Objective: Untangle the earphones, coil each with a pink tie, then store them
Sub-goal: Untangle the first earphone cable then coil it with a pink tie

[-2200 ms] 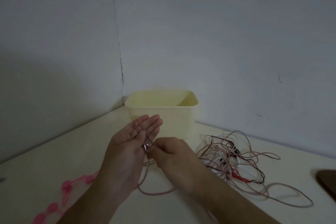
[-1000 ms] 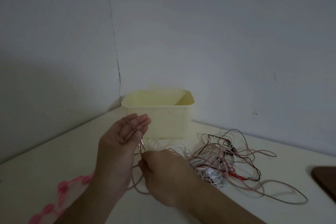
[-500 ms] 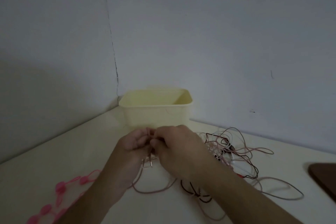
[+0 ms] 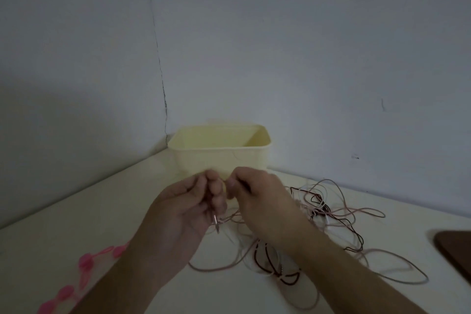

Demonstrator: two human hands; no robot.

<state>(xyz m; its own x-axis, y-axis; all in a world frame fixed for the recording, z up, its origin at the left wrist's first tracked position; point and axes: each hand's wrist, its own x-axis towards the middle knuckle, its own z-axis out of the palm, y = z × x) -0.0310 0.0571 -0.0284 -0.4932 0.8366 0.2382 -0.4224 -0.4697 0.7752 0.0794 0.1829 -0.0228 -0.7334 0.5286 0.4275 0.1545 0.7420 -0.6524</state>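
A tangle of pink, white and dark earphone cables (image 4: 328,214) lies on the white table, right of centre. My left hand (image 4: 183,211) has its fingers curled round a pink earphone cable, whose metal jack plug (image 4: 216,222) hangs below the fingers. My right hand (image 4: 257,199) pinches the same pink cable just beside the left fingers, in front of the cream box (image 4: 221,153). Pink ties (image 4: 84,265) lie on the table at the lower left, partly hidden by my left forearm.
The cream plastic box stands open-topped in the wall corner behind my hands. A dark brown object (image 4: 456,250) sits at the table's right edge. Loose cable loops (image 4: 392,267) spread under and to the right of my right forearm.
My left hand went from an open palm with cable across the fingers to fingers curled round it. My right hand rose from below up to meet it, dragging cable along.
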